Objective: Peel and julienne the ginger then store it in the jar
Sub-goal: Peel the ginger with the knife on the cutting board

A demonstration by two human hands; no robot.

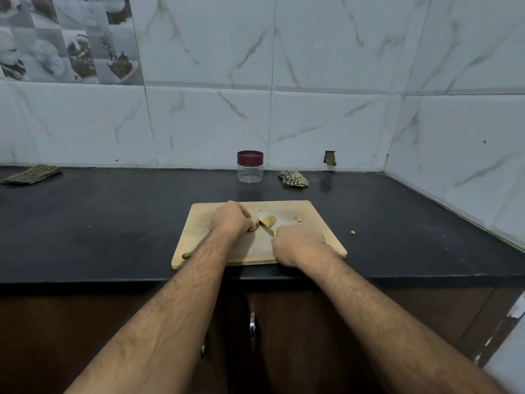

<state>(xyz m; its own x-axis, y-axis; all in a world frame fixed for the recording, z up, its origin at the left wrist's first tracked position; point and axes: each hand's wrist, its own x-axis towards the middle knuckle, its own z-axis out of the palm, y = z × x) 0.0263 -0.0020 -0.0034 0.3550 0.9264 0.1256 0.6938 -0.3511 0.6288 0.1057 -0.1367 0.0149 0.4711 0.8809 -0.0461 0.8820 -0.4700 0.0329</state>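
On the black counter, near its front edge, a wooden cutting board carries both hands. Head view: the left hand sits on the board's left half with fingers curled down over a piece of ginger, whose brown end shows beneath the knuckles. The right hand, at the board's front right, is closed around the handle of a knife; a sliver of yellow handle shows at the thumb, and the blade angles up and left toward the left hand's fingertips. A second ginger chunk, with a pale cut face, lies just beside the blade on its far side. Small ginger scraps rest toward the board's right far area, and one scrap lies on the counter just off the board's right edge. At the counter's back edge, against the marble-patterned wall tiles, a clear jar stands upright with its maroon lid on. A crumpled checked cloth lies just right of the jar, and a folded checked cloth lies at the back left corner. Brown cabinet doors show below the front edge.
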